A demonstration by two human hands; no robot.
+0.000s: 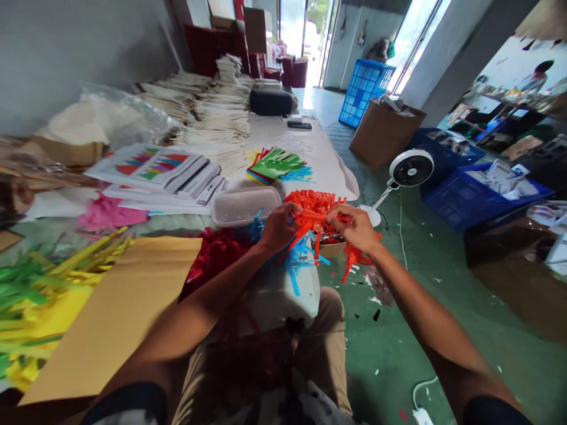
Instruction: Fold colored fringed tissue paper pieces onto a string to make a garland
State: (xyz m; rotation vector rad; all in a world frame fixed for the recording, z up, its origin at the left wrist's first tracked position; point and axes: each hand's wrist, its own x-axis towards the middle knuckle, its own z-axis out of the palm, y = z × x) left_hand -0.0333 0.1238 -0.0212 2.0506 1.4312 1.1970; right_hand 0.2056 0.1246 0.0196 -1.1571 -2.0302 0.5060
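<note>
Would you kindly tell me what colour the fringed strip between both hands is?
The fringed strip is bright orange-red, best seen in the head view.

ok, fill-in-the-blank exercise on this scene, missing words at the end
The left hand and right hand hold fringed paper coloured ____.
On the multicoloured fringed stack, the top colour is ____.
The fan has a ____ stand.
The tall plastic crate behind the cardboard box is ____.

Missing words: orange; green; white; blue

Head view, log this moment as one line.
left hand: pinching orange fringe | right hand: pinching orange fringe | nearby: plastic tub
</note>
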